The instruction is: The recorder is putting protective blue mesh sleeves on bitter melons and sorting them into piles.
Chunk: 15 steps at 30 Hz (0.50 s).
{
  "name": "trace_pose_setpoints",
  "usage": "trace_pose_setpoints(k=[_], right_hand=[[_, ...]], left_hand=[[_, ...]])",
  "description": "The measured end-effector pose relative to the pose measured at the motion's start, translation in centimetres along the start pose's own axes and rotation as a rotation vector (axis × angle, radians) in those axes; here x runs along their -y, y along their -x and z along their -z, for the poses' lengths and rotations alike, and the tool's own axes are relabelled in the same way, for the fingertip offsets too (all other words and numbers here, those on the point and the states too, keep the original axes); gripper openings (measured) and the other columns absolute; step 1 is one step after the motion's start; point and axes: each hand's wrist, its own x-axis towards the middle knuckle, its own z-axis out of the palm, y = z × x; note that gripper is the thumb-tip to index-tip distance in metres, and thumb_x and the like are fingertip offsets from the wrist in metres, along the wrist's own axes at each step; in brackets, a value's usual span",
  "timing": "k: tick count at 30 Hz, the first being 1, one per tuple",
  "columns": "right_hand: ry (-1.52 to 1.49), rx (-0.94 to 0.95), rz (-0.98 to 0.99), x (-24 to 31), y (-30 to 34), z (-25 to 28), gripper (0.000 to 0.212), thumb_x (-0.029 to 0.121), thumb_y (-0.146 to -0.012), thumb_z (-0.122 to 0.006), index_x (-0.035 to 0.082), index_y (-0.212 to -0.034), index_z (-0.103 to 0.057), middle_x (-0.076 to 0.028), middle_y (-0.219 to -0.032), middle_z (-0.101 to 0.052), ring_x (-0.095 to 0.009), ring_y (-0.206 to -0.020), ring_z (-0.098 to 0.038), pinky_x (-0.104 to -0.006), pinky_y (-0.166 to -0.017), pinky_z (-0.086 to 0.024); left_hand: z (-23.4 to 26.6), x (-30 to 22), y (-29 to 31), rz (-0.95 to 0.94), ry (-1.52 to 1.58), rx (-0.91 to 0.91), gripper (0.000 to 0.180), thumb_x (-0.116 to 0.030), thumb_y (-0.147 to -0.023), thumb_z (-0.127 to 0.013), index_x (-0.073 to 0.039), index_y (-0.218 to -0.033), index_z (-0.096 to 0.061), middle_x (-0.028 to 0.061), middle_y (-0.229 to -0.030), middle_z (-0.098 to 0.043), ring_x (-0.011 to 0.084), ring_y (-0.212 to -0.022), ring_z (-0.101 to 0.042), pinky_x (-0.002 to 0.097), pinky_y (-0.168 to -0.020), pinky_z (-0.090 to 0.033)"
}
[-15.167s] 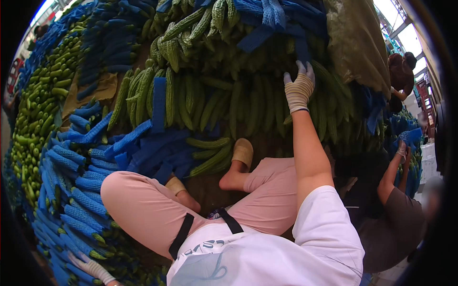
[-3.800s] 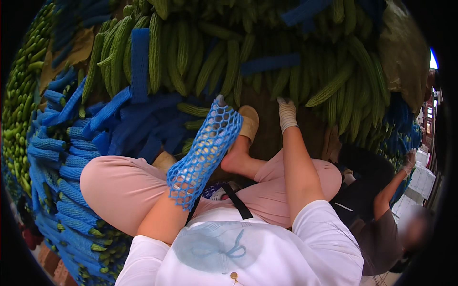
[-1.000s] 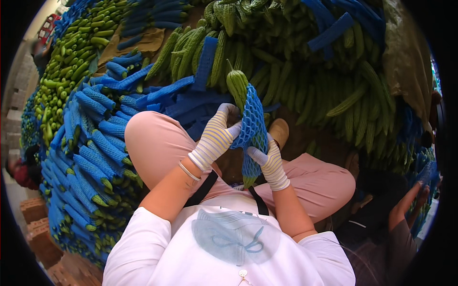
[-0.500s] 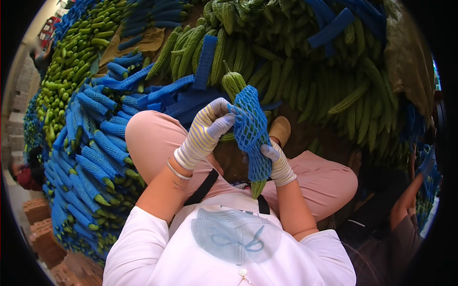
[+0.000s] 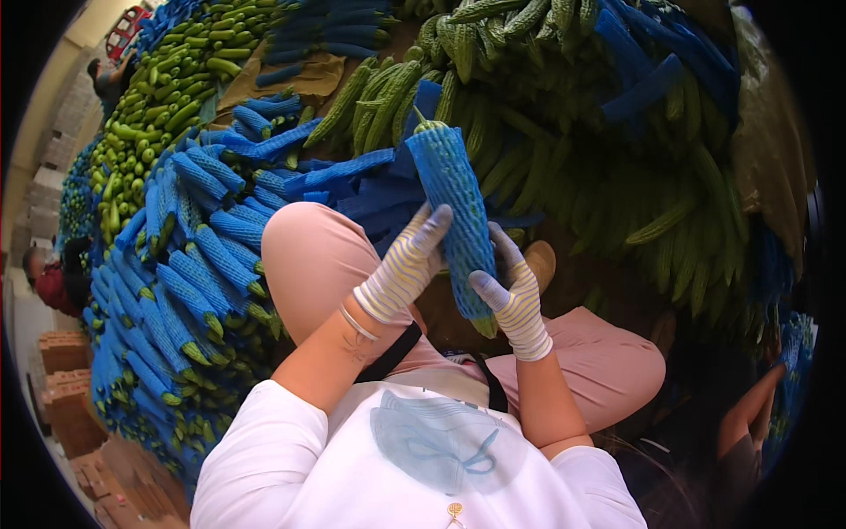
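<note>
A bitter melon (image 5: pixel 451 207) in a blue foam net sleeve is held up in front of me, its stem end pointing away and its green tip toward my lap. My left hand (image 5: pixel 410 260), in a striped glove, grips its left side near the middle. Low on its right side, my right hand (image 5: pixel 514 291), gloved alike, has its thumb on the front and its fingers partly behind. The net covers nearly the whole melon; only the two ends show green.
Sleeved melons (image 5: pixel 198 278) lie heaped on my left. Bare bitter melons (image 5: pixel 599 189) are stacked ahead and to the right. Flat blue net sleeves (image 5: pixel 374 189) lie just beyond my knee. Another person's arm (image 5: pixel 749 410) shows at the right; more people are at the far left.
The net, bunched and stretched before, now lies smooth along the melon up to its stem end. My left hand has moved from the upper net down to the melon's side.
</note>
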Motion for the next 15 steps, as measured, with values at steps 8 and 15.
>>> trace_pose_setpoints(k=[8, 15], right_hand=[[0.201, -0.117, -0.005, -1.3, -7.3, 5.6, 0.031, 0.024, -0.092, -0.053, 0.004, -0.114, -0.057, -0.01, -0.099, -0.062, -0.016, -0.077, -0.06, -0.0252, -0.07, -0.047], [0.331, -0.263, -0.592, -18.5, -10.8, 20.2, 0.053, 0.035, -0.084, -0.058, 0.005, -0.127, -0.047, -0.012, -0.125, -0.05, -0.027, -0.111, -0.049, -0.0405, -0.087, -0.044]], left_hand=[[0.2, -10.2, 10.4, -0.331, 0.149, -0.261, 0.056, -0.044, -0.081, -0.065, 0.003, -0.109, -0.053, 0.0104, -0.095, -0.061, 0.0189, -0.084, -0.063, 0.0336, -0.076, -0.056], [9.0, -14.0, 29.3, -1.238, -0.17, -1.056, 0.046, -0.029, -0.078, -0.07, -0.005, -0.111, -0.049, 0.0124, -0.091, -0.059, 0.0239, -0.078, -0.061, 0.0391, -0.07, -0.054]])
